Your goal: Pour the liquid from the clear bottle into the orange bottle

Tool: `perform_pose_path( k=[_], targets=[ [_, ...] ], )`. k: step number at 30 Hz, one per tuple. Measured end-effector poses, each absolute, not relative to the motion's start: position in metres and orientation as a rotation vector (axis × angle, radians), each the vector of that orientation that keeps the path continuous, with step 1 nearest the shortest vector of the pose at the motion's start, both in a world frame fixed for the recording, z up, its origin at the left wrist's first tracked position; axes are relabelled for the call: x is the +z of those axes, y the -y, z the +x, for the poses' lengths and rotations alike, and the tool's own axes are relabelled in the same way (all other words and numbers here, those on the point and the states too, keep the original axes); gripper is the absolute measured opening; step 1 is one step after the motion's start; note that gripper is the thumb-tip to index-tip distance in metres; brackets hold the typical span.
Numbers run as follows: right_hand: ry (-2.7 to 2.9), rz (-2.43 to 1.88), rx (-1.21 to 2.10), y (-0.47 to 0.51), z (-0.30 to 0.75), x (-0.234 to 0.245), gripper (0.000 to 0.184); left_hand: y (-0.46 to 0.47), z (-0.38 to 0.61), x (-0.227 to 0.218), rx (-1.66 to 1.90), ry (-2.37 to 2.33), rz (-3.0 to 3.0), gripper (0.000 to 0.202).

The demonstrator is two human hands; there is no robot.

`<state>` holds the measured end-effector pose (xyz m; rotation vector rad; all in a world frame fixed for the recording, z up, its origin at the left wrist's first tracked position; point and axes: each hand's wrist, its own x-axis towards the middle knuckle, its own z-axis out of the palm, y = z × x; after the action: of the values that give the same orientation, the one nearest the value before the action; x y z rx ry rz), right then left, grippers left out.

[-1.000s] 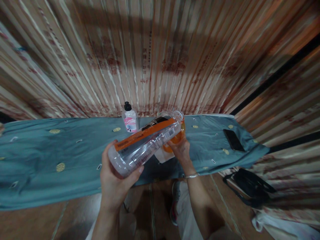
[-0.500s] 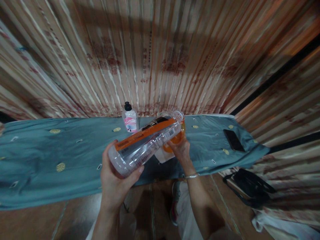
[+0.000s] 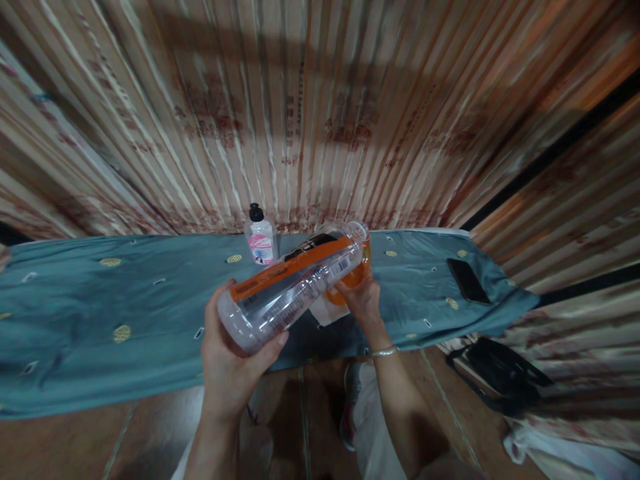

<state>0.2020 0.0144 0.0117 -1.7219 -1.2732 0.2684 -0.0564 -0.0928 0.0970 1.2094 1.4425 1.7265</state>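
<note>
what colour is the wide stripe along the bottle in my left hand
The stripe is orange, showing best in the head view.

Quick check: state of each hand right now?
Left hand: closed around the base end of the tilted clear bottle.
Right hand: holding the orange bottle, partly hidden behind the clear one.

Blk phone on cloth, curtain behind; prob. blk bag lwr R.

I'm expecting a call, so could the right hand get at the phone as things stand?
Probably not straight away: the right hand seems taken up holding the orange bottle. Once freed, likely yes, since only cloth shows between it and the phone.
</note>
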Motion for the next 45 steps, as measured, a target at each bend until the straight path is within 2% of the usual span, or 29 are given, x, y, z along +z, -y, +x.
perform_pose_path(
  k=[4,9,20,25,29,34,40,45],
  targets=[
    [1.285,-1.71,0.243,-0.015,0.203,0.009,0.087,0.092,-0.062,0.095,1.641,-1.422,1.282,0.106],
    [1.28,-1.708,0.264,-0.015,0.203,0.011,0.086,0.092,-0.054,0.1,1.768,-1.436,1.203,0.104],
    [1.257,-1.758,0.324,-0.012,0.199,0.023,0.086,0.091,-0.05,0.105,1.731,-1.47,1.147,0.107],
    [1.263,-1.784,0.303,-0.012,0.199,0.022,0.08,0.092,-0.054,0.101,1.713,-1.448,1.192,0.107],
    [1.269,-1.748,0.286,-0.012,0.2,0.019,0.084,0.092,-0.058,0.1,1.662,-1.422,1.229,0.108],
    [1.289,-1.717,0.269,-0.013,0.201,0.015,0.08,0.091,-0.057,0.102,1.647,-1.431,1.229,0.107],
    [1.287,-1.727,0.268,-0.013,0.203,0.014,0.088,0.092,-0.051,0.105,1.712,-1.456,1.184,0.105],
    [1.289,-1.734,0.266,-0.013,0.203,0.014,0.085,0.094,-0.051,0.103,1.723,-1.447,1.202,0.105]
  ],
)
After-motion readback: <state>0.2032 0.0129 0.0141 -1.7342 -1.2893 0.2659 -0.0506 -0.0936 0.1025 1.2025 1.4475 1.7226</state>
